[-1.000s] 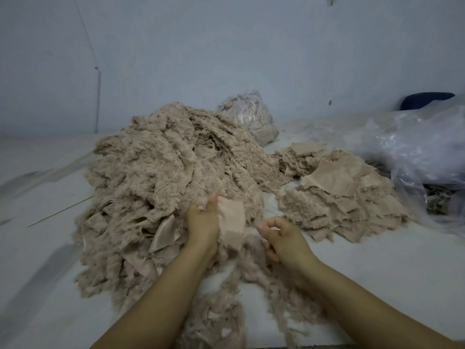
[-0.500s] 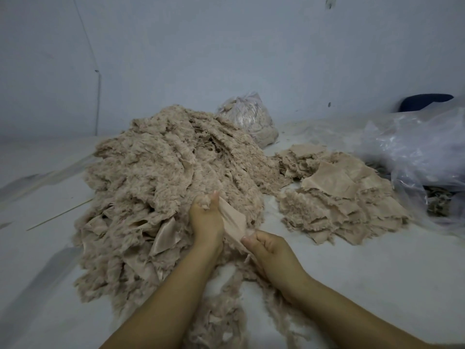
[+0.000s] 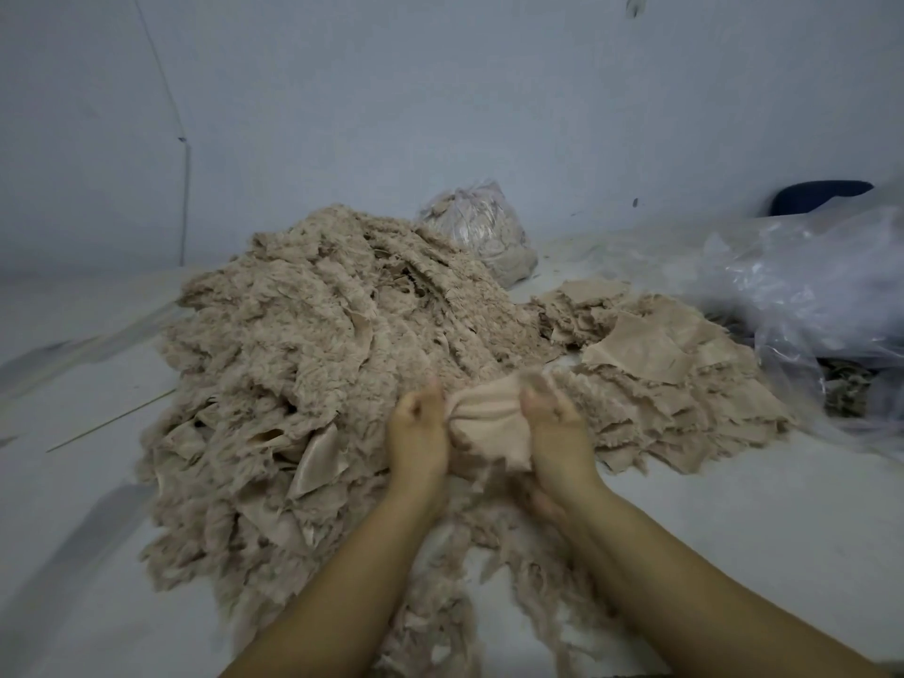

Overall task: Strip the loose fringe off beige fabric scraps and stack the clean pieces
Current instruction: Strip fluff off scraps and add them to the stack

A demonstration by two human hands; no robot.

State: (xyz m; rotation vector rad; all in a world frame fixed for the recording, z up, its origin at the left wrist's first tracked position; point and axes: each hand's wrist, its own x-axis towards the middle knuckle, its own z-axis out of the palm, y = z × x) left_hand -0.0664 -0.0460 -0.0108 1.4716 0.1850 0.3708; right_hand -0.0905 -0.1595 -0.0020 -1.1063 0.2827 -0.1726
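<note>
Both hands grip scrap, fingertips hidden

Beige scrap bunched btwn hands.

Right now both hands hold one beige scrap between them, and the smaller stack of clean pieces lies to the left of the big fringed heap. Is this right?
Not quite. The head view shows the clean stack to the right of the big heap, not the left. The rest holds: left hand and right hand grip one scrap between them.
</note>
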